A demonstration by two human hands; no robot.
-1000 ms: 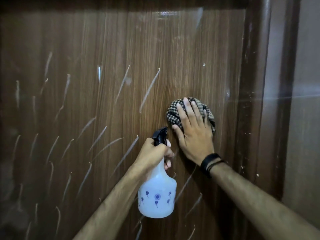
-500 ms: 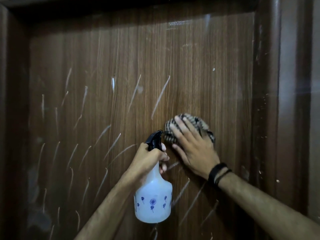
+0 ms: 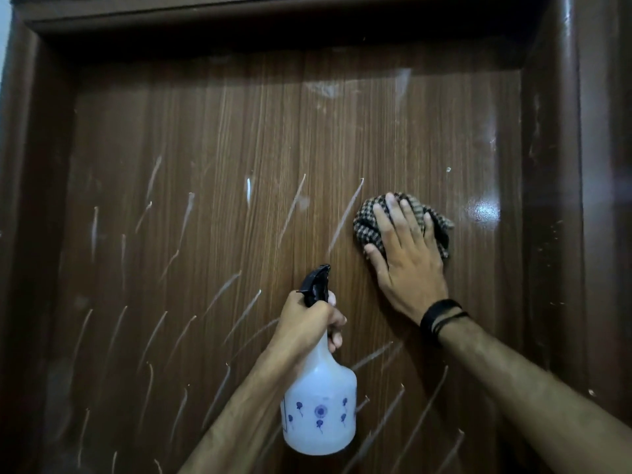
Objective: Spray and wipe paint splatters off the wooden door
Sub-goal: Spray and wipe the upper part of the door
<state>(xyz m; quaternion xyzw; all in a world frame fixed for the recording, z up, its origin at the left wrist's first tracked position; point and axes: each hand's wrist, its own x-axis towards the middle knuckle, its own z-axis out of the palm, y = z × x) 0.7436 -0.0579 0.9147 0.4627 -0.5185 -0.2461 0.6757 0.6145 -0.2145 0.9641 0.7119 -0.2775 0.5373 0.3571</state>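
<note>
A dark wooden door [image 3: 239, 138] fills the view, streaked with several slanted white paint splatters [image 3: 345, 213] across its left and lower parts. My right hand [image 3: 407, 261] presses a bunched checked cloth [image 3: 367, 220] flat against the door at the right, fingers spread and straight. My left hand [image 3: 307, 323] grips the neck of a white spray bottle [image 3: 319, 408] with blue flower prints. Its black nozzle [image 3: 316, 282] points up toward the door, just left of and below the cloth.
The door frame [image 3: 550, 200] runs down the right side and across the top [image 3: 273, 15], speckled with small white paint dots. A glossy wet patch [image 3: 484, 212] shines on the door to the right of the cloth.
The view has tilted up, showing the top of the frame. My right hand has slid the cloth up and to the right on the door. My left hand still holds the bottle beneath it.
</note>
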